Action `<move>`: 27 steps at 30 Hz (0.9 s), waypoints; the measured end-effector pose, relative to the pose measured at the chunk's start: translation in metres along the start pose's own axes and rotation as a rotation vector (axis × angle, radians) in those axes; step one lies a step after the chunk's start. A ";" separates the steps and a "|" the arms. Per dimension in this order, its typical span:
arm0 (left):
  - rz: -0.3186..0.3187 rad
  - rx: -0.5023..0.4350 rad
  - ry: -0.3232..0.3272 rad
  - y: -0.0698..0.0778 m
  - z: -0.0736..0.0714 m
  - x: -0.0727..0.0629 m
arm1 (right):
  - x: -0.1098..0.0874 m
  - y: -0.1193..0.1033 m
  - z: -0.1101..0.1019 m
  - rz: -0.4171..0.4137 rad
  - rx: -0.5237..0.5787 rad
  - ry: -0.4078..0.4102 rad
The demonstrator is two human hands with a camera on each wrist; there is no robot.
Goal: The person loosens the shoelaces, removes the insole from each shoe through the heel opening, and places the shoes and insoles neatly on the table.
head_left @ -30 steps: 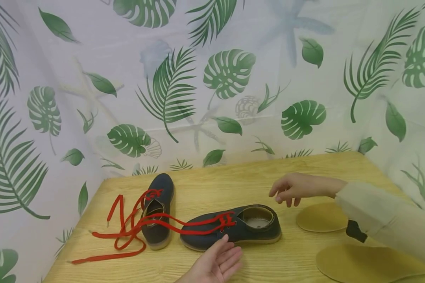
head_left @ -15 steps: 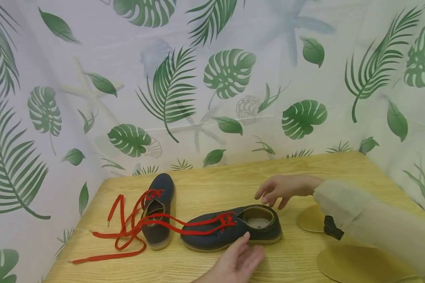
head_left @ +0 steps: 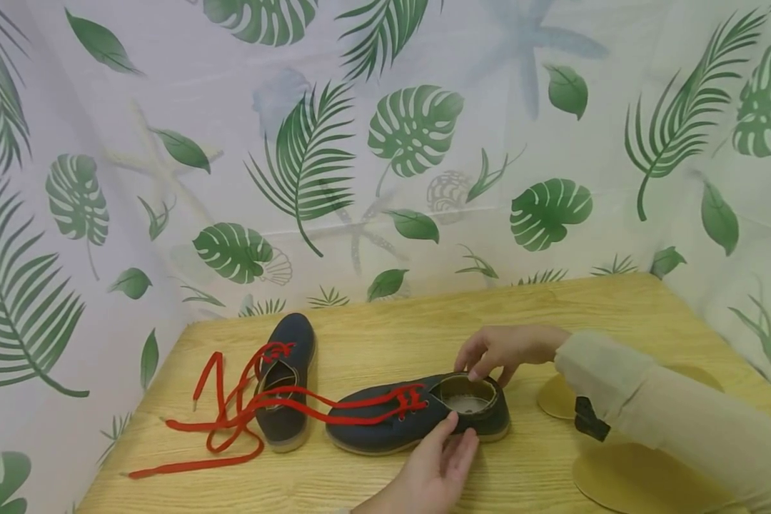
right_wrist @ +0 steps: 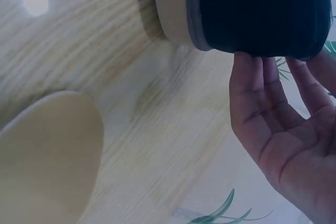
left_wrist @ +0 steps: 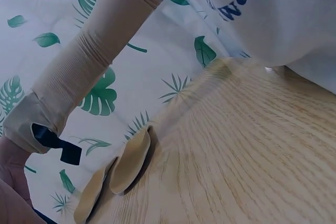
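A navy shoe [head_left: 385, 421] with a tan sole lies sideways on the wooden table, toe to the left, its red laces [head_left: 360, 421] trailing leftward. My left hand [head_left: 433, 464] touches its near side, thumb tip at the collar and fingers straight along the upper. From the far side, my right hand [head_left: 504, 350] pinches the collar near the heel, thumb over the rim and fingers outside. The right wrist view shows those fingers [right_wrist: 273, 87] against the dark upper. The left hand is out of sight in the left wrist view.
The matching navy shoe [head_left: 289, 378] stands at the left, toe away, with long red laces [head_left: 218, 421] looped beside and across it. Two tan insoles lie at the right, a front insole [head_left: 642, 471] and a rear insole [head_left: 555, 400], partly under the right sleeve [head_left: 668, 400]. A leaf-print curtain [head_left: 475, 143] encloses the table.
My right hand has moved left and down onto the shoe's far collar. The left hand has slid right along the near side, up to the collar. The shoe has stayed put.
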State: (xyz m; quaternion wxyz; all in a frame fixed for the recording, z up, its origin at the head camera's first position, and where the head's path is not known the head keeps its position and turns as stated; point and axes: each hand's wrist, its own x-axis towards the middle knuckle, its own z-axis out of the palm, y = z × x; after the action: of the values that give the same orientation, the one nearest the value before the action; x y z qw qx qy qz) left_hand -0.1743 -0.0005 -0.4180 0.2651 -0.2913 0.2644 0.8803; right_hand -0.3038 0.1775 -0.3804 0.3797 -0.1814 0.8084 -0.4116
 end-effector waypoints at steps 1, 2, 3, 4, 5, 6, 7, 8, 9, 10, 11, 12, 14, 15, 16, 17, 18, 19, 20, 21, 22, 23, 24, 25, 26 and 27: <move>0.001 0.001 0.009 0.000 0.000 0.001 | 0.000 0.000 0.001 -0.003 -0.001 0.000; 0.002 0.002 0.017 -0.001 0.000 0.001 | -0.001 0.001 0.002 -0.001 0.005 0.006; 0.001 0.004 0.028 -0.001 0.000 0.002 | -0.001 0.001 0.004 0.000 0.012 0.011; 0.000 0.014 0.033 -0.001 -0.001 0.002 | -0.002 0.002 0.005 0.001 0.023 0.017; -0.002 0.021 0.036 -0.001 -0.002 0.003 | -0.003 0.003 0.007 0.000 0.037 0.021; -0.002 0.037 0.037 -0.001 -0.004 0.003 | -0.004 0.004 0.009 -0.001 0.049 0.027; -0.001 0.056 0.034 -0.001 -0.005 0.003 | -0.006 0.004 0.012 -0.003 0.062 0.031; 0.002 0.077 0.031 -0.001 -0.007 0.004 | -0.006 0.005 0.014 0.001 0.082 0.042; 0.005 0.102 0.025 0.000 -0.008 0.004 | -0.007 0.006 0.017 0.000 0.096 0.050; 0.011 0.127 0.019 0.000 -0.010 0.003 | -0.007 0.006 0.020 -0.001 0.111 0.058; 0.017 0.143 0.016 0.001 -0.012 0.003 | -0.007 0.007 0.023 -0.001 0.124 0.065; 0.028 0.161 0.017 0.001 -0.015 0.004 | -0.007 0.007 0.027 0.001 0.134 0.077; 0.051 0.178 0.024 0.002 -0.019 0.004 | -0.007 0.007 0.034 0.003 0.154 0.102; 0.064 0.182 0.034 0.003 -0.021 0.004 | -0.007 0.007 0.038 0.004 0.163 0.115; 0.081 0.186 0.042 0.003 -0.024 0.004 | -0.007 0.007 0.042 0.003 0.174 0.126; 0.100 0.192 0.051 0.003 -0.026 0.005 | -0.007 0.007 0.046 0.000 0.183 0.137; 0.120 0.202 0.060 0.003 -0.028 0.005 | -0.008 0.007 0.050 -0.002 0.192 0.149; 0.134 0.209 0.068 0.004 -0.030 0.005 | -0.008 0.008 0.054 -0.006 0.202 0.158; 0.146 0.222 0.071 0.004 -0.032 0.004 | -0.008 0.009 0.057 -0.009 0.213 0.169; 0.154 0.234 0.071 0.005 -0.035 0.004 | -0.008 0.009 0.060 -0.011 0.225 0.180; 0.161 0.247 0.068 0.006 -0.037 0.004 | -0.008 0.010 0.063 -0.016 0.234 0.189; 0.166 0.255 0.067 0.007 -0.038 0.004 | -0.008 0.010 0.065 -0.019 0.240 0.200; 0.167 0.262 0.062 0.008 -0.040 0.004 | -0.008 0.010 0.068 -0.022 0.248 0.211; 0.169 0.267 0.059 0.009 -0.042 0.004 | -0.008 0.010 0.070 -0.023 0.254 0.221; 0.174 0.274 0.057 0.010 -0.043 0.004 | -0.008 0.010 0.072 -0.025 0.256 0.229; 0.183 0.278 0.056 0.011 -0.045 0.005 | -0.008 0.009 0.074 -0.029 0.256 0.234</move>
State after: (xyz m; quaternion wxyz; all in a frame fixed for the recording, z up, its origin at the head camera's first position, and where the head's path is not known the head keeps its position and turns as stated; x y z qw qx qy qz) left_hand -0.1675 -0.0350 -0.4491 0.2141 -0.2508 0.4165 0.8472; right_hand -0.2421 0.1488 -0.4120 0.2971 -0.0939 0.7853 -0.5350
